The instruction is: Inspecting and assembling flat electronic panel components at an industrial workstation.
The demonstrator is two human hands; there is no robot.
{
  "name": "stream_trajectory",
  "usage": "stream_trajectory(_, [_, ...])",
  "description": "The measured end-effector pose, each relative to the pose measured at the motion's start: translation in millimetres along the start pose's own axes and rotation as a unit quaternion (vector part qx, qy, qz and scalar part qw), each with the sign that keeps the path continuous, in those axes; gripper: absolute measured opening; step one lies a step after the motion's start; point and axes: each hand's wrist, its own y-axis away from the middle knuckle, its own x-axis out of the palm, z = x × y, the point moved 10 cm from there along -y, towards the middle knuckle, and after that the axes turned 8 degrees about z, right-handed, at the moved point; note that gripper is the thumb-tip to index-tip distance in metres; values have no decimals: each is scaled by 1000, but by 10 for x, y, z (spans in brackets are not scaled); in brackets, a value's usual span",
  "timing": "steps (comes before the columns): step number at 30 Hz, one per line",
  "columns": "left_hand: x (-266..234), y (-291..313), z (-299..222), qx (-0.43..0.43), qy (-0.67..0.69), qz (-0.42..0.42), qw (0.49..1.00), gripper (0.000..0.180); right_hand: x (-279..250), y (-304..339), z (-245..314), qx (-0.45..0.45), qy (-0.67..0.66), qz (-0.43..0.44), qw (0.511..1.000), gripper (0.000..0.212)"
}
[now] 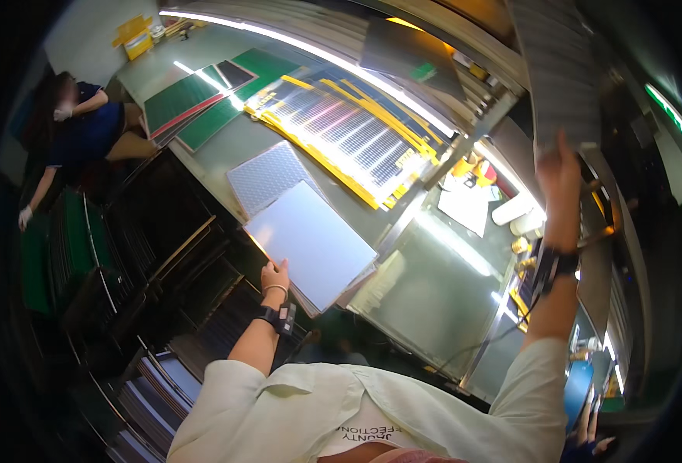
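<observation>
Head: pale panel (pixel 311 245) in left grip (pixel 274 276)

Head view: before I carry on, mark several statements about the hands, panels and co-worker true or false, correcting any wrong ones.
1. The left hand touches the edge of a pale blue-white rectangular panel. True.
2. The right hand rests on that same panel. False: it is raised at the right, by the lower end of a long grey flat sheet; contact is unclear.
3. Both wrists are bare. False: each wears a black strapped band.
4. A yellow-edged, dark gridded board lies beyond the panel. True.
5. The co-worker in dark blue clothing wears white gloves. True.
</observation>
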Motion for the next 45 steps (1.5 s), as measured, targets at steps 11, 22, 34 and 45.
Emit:
stream_trajectory(11, [-393, 67, 195, 39, 136, -157, 977, 37, -1926, -1802, -673, 84, 149, -353, 920, 25])
stream_trajectory(22, [21, 177, 65, 9, 374, -59, 926, 46, -1381, 2067, -4333, 480, 656, 144, 565, 39])
stream_trajectory(34, [540, 159, 384, -9, 391, -144, 909, 78, -848, 2474, -4385, 562, 578, 67, 589, 40])
stream_trajectory(45, [290, 262, 799, -79, 417, -95, 901, 43, 794, 2759, -4716, 403, 720, 346, 447, 70])
